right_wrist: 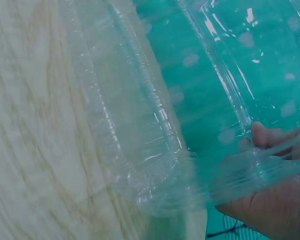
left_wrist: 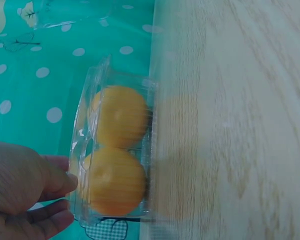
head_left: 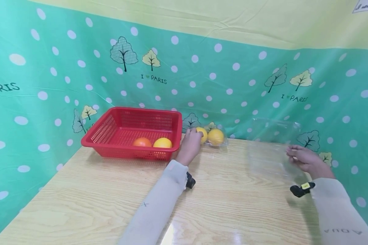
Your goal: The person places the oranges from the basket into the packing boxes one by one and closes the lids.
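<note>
Two yellow-orange oranges [left_wrist: 119,117] sit side by side in a clear lidded plastic box [left_wrist: 151,200] on the table, beside the curtain. My left hand [head_left: 190,143] is at the box's left end. In the left wrist view its fingertips [left_wrist: 65,216] reach the lid side, touching it or very near. At the right, my right hand [head_left: 306,160] grips the edge of an unfolded clear plastic clamshell [head_left: 268,158], with nothing visible in it. In the right wrist view, the thin see-through plastic [right_wrist: 140,170] partly covers that hand's fingers.
A red plastic basket [head_left: 110,149] stands left of my left hand and holds a reddish-orange fruit [head_left: 142,142] and a yellow-orange one [head_left: 162,143]. Behind the wooden table [head_left: 233,200] hangs a green dotted curtain [head_left: 214,88].
</note>
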### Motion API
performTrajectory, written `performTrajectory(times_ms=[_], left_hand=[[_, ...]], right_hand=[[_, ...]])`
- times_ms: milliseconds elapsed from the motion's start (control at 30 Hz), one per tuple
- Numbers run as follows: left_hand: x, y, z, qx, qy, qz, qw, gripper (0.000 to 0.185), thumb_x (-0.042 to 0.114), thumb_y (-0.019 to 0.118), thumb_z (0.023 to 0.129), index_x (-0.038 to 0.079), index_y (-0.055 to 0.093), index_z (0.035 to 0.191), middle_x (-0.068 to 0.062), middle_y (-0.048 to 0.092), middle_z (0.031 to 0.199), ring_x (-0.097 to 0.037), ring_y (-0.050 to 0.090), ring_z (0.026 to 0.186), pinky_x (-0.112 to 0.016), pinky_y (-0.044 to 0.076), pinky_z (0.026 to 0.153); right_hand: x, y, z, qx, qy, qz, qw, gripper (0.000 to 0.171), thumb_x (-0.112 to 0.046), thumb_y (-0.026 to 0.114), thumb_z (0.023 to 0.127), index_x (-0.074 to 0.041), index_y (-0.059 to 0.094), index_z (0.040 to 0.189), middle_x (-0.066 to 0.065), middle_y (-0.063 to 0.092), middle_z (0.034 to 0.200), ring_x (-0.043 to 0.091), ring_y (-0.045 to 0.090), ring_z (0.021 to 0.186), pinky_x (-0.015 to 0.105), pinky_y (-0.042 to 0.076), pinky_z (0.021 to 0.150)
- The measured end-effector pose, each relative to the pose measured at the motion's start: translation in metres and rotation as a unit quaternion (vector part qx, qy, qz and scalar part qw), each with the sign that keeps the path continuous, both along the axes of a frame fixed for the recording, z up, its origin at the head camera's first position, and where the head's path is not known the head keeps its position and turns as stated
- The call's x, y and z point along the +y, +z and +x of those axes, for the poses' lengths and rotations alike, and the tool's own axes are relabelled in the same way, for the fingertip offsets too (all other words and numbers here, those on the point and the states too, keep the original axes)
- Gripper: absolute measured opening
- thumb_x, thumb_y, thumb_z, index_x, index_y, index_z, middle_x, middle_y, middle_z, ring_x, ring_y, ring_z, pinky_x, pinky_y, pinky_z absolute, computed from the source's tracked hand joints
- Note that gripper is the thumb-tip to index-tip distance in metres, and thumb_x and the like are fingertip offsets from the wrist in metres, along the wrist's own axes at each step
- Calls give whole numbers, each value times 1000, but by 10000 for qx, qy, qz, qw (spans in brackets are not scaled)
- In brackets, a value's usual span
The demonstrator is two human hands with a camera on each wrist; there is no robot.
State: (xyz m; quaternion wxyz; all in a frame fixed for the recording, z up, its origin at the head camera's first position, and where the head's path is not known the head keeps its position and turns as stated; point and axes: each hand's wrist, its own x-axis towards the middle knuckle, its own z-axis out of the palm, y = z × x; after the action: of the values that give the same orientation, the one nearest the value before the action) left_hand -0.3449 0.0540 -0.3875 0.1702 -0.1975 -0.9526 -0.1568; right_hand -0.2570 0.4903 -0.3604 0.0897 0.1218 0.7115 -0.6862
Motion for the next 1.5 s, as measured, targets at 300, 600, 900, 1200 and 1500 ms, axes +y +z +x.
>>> performTrajectory(times_ms=[300, 600, 900, 1200, 1500], left_hand=[[1, -1, 0, -105, -52, 57, 9999, 39, 11, 81, 88, 14, 74, 126, -13, 64, 126, -26, 52, 109, -33, 58, 88], [2, -1, 1, -32, -80, -15, 10000, 38, 12, 81, 88, 14, 74, 126, -13, 64, 125, -27, 53, 110, -33, 58, 89], [-3, 21, 10, 137, -102, 137, 9998, 40, 13, 81, 87, 13, 73, 126, -12, 63, 126, -27, 56, 112, -38, 58, 92], [-26, 51, 19, 193, 161, 235, 9994, 28, 11, 70, 95, 12, 74, 123, -11, 65, 118, -28, 57, 107, -37, 55, 92], [-67, 60, 17, -144, 190, 398, 9989, 29, 16, 67, 98, 8, 71, 126, -13, 61, 116, -29, 56, 102, -39, 59, 84]], right_hand=[[-41, 0, -3, 383, 88, -446, 9982, 5, -9, 51, 107, -10, 50, 112, 5, 46, 105, 11, 47, 83, 23, 48, 68], [-90, 2, -4, 600, 222, -584, 9962, 6, -8, 46, 108, -10, 51, 107, 2, 48, 101, 10, 46, 81, 22, 44, 67], [-130, -4, -12, 700, 39, -736, 9948, 5, -3, 47, 107, -7, 48, 110, 1, 48, 96, 8, 45, 78, 20, 42, 65], [-170, -7, -22, 654, -74, -424, 9969, 11, -7, 46, 108, -5, 44, 119, 4, 44, 102, 8, 44, 79, 19, 43, 65], [-195, -14, -33, 669, 35, -588, 9960, 7, -5, 46, 108, -5, 46, 114, 4, 45, 97, 8, 43, 73, 20, 41, 63]])
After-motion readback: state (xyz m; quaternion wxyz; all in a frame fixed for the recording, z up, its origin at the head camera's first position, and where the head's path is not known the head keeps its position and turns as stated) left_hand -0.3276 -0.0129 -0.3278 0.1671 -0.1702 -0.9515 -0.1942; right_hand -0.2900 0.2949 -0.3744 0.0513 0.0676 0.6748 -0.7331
